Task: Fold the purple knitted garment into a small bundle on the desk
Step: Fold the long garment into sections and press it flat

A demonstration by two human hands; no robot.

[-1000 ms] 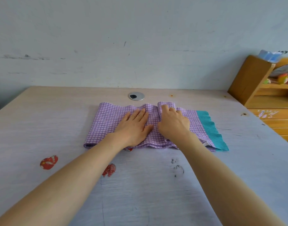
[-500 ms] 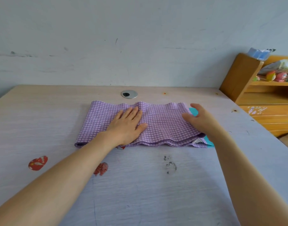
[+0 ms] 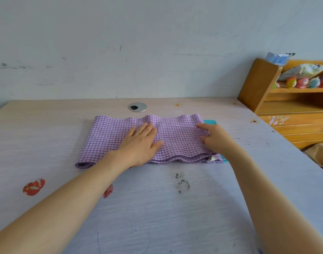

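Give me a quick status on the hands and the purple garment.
Left hand flat on purple garment, pinning it. Right hand pinching its right end. Garment a long folded strip on the desk, not yet bundled. Nothing in the way.

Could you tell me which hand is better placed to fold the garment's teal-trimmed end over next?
The right hand: it grips the purple garment at that end, while the left hand lies flat mid-cloth, anchoring it.

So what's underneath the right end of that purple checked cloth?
A teal edge pokes out beneath the purple checked cloth, beside the right hand. The rest is covered.
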